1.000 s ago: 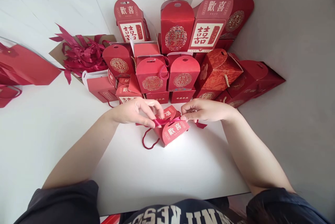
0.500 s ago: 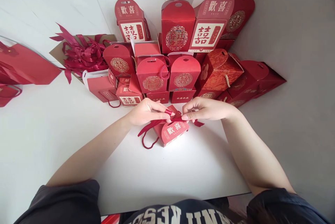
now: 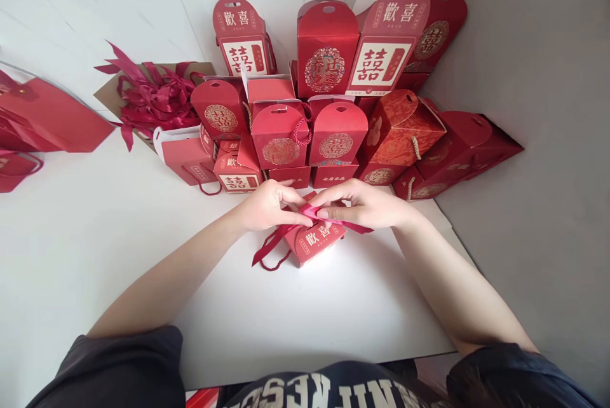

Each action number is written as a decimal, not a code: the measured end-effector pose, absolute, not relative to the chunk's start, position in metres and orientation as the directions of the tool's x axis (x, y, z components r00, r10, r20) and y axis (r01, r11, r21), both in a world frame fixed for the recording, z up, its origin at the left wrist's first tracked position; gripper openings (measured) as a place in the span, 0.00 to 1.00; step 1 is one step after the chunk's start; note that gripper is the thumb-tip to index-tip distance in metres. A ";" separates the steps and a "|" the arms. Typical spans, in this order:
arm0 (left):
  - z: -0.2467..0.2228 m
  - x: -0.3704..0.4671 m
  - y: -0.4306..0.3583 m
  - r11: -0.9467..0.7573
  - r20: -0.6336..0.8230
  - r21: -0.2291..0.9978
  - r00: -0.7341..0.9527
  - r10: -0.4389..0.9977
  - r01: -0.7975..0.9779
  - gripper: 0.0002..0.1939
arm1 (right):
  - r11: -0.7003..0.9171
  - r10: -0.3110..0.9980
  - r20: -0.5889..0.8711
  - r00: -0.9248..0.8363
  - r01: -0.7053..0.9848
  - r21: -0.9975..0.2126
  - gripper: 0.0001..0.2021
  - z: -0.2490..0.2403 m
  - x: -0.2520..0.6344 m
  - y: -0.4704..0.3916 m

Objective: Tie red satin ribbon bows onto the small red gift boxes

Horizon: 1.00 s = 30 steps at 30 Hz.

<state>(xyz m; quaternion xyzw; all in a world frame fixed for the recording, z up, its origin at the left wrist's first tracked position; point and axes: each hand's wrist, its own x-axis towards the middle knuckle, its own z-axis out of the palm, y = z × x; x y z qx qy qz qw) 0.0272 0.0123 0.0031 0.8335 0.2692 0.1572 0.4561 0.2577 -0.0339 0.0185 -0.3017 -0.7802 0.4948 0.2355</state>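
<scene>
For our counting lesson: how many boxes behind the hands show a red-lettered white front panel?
3: top left box, top right box, low box just behind the left hand. Others may be hidden.

At six o'clock is the top of a dark shirt [image 3: 350,367], printed across the chest with big cream block lettering [image 3: 312,389]. The letters stand upside down, with R, E and S among them, their upper line curving with the chest. Between seven and eight o'clock is the loose left sleeve [image 3: 114,363], and between four and five the matching right sleeve [image 3: 505,370]; both are short, plain and wide at the hem. Below the sleeves, arms and hands are bare. The cloth could be black or deep navy; the shade is hard to judge.
</scene>
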 end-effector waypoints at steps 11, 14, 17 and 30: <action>0.007 0.024 0.012 -0.372 -0.041 0.868 0.794 0.606 0.329 0.13 | 0.520 0.745 0.149 -0.650 0.426 -0.740 0.08 0.020 0.241 -0.048; 0.009 0.025 0.011 -0.412 -0.021 0.845 0.793 0.609 0.340 0.12 | 0.397 0.783 0.060 -0.619 0.423 -0.814 0.13 0.024 0.245 -0.049; 0.011 0.024 0.009 -0.417 -0.045 0.837 0.805 0.591 0.353 0.13 | 0.355 0.804 0.031 -0.594 0.437 -0.827 0.07 0.025 0.248 -0.046; 0.019 0.028 -0.005 -0.209 -0.134 0.911 0.735 0.665 0.356 0.15 | 0.420 0.796 0.075 -0.600 0.461 -0.782 0.07 0.026 0.252 -0.042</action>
